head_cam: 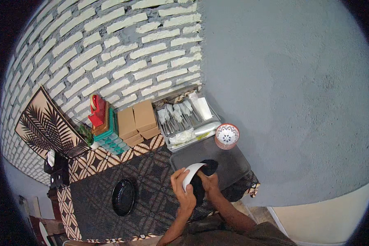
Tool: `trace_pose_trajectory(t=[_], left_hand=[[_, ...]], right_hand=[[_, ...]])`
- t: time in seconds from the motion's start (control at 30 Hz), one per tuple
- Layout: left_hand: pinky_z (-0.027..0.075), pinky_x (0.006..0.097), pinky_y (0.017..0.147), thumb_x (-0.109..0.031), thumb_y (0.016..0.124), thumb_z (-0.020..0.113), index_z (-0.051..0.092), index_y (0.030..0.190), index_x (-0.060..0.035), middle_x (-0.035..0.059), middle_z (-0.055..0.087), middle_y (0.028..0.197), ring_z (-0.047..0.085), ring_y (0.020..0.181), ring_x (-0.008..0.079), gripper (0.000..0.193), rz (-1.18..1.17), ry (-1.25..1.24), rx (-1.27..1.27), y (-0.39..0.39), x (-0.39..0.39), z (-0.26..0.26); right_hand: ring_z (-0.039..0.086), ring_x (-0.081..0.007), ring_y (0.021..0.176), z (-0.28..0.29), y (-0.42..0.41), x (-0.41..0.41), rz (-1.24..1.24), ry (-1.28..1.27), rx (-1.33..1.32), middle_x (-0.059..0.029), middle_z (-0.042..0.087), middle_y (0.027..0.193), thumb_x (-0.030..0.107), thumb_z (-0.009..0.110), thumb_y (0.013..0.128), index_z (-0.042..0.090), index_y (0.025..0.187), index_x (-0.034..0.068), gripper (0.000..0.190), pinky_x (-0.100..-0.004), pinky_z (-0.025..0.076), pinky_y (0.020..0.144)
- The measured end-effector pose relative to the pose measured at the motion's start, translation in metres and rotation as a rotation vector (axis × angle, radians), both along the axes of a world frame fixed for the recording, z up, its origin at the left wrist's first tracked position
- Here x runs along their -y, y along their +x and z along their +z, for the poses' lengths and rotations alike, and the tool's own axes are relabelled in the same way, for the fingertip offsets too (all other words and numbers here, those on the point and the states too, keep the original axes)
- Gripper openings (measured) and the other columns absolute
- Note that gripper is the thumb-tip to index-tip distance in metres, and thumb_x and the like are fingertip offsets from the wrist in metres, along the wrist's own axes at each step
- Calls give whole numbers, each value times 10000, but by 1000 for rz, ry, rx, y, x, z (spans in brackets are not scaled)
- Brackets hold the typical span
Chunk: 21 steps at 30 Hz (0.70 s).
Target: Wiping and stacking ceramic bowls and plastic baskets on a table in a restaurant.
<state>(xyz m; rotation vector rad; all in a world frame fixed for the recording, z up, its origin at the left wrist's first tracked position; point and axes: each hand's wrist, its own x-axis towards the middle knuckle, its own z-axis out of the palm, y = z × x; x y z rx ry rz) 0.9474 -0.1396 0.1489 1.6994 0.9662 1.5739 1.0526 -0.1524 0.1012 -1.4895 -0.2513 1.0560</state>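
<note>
My left hand (184,191) grips a white curved dish (193,172), probably a bowl, which is tilted up with its side towards me. Close beside it, my right hand (209,182) holds a black cloth (209,167) against the dish; part of the cloth hangs down between the two hands. Both hands are over the near edge of a dark grey tray (233,166). A stack of patterned bowls (227,136) with reddish rims stands at the tray's far right corner. To the left, a glossy black oval dish (123,196) rests on the patterned tablecloth (92,196).
Behind the tray, a container (172,149) holds napkin-wrapped cutlery (176,115) and plastic packets. Cardboard boxes (138,120), a teal drawer unit (110,141) with a red tape dispenser (97,112), and a potted plant (86,133) line the brick wall. A grey wall (289,107) bounds the right.
</note>
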Motion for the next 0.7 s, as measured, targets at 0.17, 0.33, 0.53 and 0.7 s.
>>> trace_pose_trajectory(t=[0.17, 0.33, 0.53, 0.7], left_hand=[[435, 409, 901, -256, 768, 678, 580, 1058, -20, 155, 566, 1084, 559, 1007, 321, 386, -275, -197, -408, -12, -3, 42], [523, 390, 779, -369, 690, 799, 593, 1041, -2, 144, 573, 1016, 624, 910, 274, 547, -150, 222, -146, -1, 1, 30], [437, 405, 892, -418, 805, 677, 519, 984, -2, 143, 484, 1054, 523, 995, 260, 480, 50, 27, 264, 24, 9, -3], [396, 409, 930, -285, 847, 586, 562, 1048, 0, 173, 543, 1111, 526, 1044, 295, 350, -331, -164, -54, -7, -11, 14]], right_hand=[[638, -272, 989, 41, 20, 17, 308, 649, 947, -128, 651, 1053, 170, 745, 731, 600, 1072, 39, 394, -372, 494, 868], [624, -233, 955, 43, 1, 11, -206, 929, 400, -144, 636, 1060, 104, 712, 767, 587, 1032, 6, 309, -365, 488, 871], [601, -175, 900, 2, -3, 4, 218, 164, -205, -91, 620, 1048, 207, 694, 834, 600, 1028, -22, 314, -345, 490, 772], [627, -234, 886, 10, 17, 10, 160, 379, 744, -162, 631, 1033, 163, 684, 797, 579, 1052, -15, 328, -363, 497, 770]])
